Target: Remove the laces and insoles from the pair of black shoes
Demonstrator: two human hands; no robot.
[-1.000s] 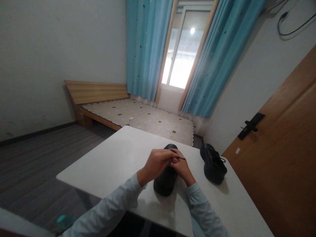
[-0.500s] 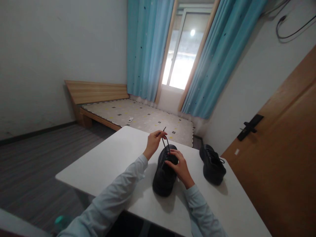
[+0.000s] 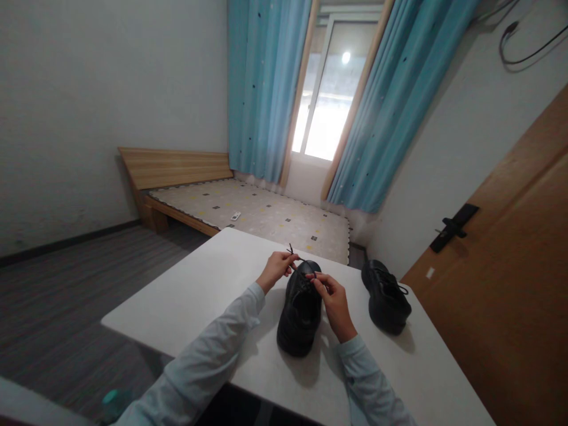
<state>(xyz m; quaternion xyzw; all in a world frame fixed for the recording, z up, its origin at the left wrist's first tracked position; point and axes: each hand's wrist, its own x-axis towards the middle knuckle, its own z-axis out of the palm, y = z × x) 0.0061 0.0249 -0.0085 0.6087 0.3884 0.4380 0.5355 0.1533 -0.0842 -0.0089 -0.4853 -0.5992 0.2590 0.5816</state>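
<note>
Shoe [image 3: 300, 310], black, smooth-skinned and round-toed, lies toe away from you on the matte white table [image 3: 199, 296]. Your left hand [image 3: 276, 269] pinches its thin black lace [image 3: 293, 255]; your right hand [image 3: 335, 302] pinches at the eyelets. A second black shoe [image 3: 385, 294] stands well apart.

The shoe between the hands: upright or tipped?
Upright: the shoe rests sole-down on the table, opening facing up.
</note>
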